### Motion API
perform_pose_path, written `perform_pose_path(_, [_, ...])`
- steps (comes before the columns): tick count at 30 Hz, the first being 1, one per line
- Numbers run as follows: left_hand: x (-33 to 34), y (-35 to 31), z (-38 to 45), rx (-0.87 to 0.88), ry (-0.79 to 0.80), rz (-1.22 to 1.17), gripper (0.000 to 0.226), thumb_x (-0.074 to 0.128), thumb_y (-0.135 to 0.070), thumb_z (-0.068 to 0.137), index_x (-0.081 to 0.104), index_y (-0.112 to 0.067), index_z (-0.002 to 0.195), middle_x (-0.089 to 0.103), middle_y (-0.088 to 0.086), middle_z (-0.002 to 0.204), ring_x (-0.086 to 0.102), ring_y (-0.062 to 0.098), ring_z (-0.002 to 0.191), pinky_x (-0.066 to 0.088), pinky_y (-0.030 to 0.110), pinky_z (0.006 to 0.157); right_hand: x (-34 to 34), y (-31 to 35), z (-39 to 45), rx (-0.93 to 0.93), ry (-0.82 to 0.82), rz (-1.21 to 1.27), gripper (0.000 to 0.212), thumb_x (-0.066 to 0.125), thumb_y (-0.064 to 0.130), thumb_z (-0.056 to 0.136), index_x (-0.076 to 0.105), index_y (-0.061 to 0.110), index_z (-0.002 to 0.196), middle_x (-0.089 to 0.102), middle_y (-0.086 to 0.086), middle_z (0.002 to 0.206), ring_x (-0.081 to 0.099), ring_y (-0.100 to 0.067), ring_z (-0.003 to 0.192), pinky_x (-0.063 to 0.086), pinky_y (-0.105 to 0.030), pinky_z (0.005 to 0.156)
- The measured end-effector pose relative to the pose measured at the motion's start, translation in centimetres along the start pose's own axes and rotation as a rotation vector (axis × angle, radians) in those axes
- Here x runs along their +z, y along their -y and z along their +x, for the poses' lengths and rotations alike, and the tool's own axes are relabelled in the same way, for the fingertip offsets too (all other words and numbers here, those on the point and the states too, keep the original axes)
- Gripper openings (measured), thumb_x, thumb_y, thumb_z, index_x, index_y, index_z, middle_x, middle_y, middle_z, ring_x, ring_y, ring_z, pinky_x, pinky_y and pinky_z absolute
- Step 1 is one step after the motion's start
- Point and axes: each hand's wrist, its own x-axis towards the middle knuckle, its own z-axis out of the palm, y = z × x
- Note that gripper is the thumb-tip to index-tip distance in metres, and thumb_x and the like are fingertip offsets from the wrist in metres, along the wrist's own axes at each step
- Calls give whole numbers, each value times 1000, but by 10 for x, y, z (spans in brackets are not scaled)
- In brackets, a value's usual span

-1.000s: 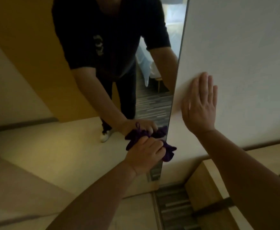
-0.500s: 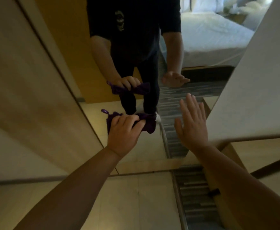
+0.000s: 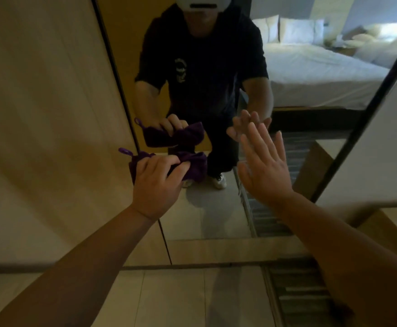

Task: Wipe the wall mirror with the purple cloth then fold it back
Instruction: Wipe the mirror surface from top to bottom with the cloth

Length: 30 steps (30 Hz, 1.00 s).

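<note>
The tall wall mirror (image 3: pixel 216 215) fills the middle of the view, with a thin dark frame on its left and right. My left hand (image 3: pixel 156 182) is shut on a bunched purple cloth (image 3: pixel 194 165) that has a small loop at its left end, held close to the lower glass. My right hand (image 3: pixel 262 167) is open with fingers spread, raised in front of the glass to the right of the cloth; whether it touches the glass I cannot tell. The mirror shows a person in a dark shirt holding the same cloth.
A beige panel (image 3: pixel 42 138) runs along the mirror's left side and a white wall (image 3: pixel 381 161) along its right. A wooden ledge (image 3: pixel 395 232) juts out at the lower right. Pale tiles (image 3: pixel 174 300) and dark striped flooring (image 3: pixel 296 296) lie below. A bed appears in the reflection.
My right hand has come off the white wall and now hangs open before the glass. My left hand has pulled the cloth back from the mirror's right edge towards its left side. The view has tilted up.
</note>
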Motion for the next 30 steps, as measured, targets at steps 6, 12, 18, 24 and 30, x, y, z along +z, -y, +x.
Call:
perform_pose_path(6, [43,2,-55,-9,-81,22,18,72,-25,93,73,-15,108,65,9,102,58,27,94,36,41,81,60,0,-18,-29,-112,-106,64,32,37,101,13,13,157,0,-9,165,-8,-26,152,-13,-48,121])
perform_pose_path(12, [60,10,-61,60,-161,41,19,67,-30,99,71,-15,110,65,9,102,59,27,94,36,41,82,105,-12,-14,-62,-298,-250,64,36,41,104,14,11,157,7,-13,163,-3,-29,151,-5,-53,121])
perform_pose_path(18, [66,29,-8,86,-340,72,23,75,-29,94,63,-19,112,63,8,101,60,27,91,39,42,82,123,-19,-8,-111,-480,-285,67,46,39,99,24,8,154,19,-16,159,12,-30,148,8,-58,119])
perform_pose_path(24, [89,23,8,115,-447,142,25,76,-30,93,61,-23,110,61,4,101,62,25,85,42,40,78,128,-22,-8,-137,-562,-254,68,54,37,96,31,6,152,27,-17,157,18,-32,146,17,-62,115])
perform_pose_path(30, [126,5,-110,225,-257,61,23,69,-14,92,58,-21,111,52,4,107,56,27,88,37,41,77,131,-22,-3,-141,-651,-246,67,60,32,92,38,5,149,29,-14,155,22,-31,144,20,-62,114])
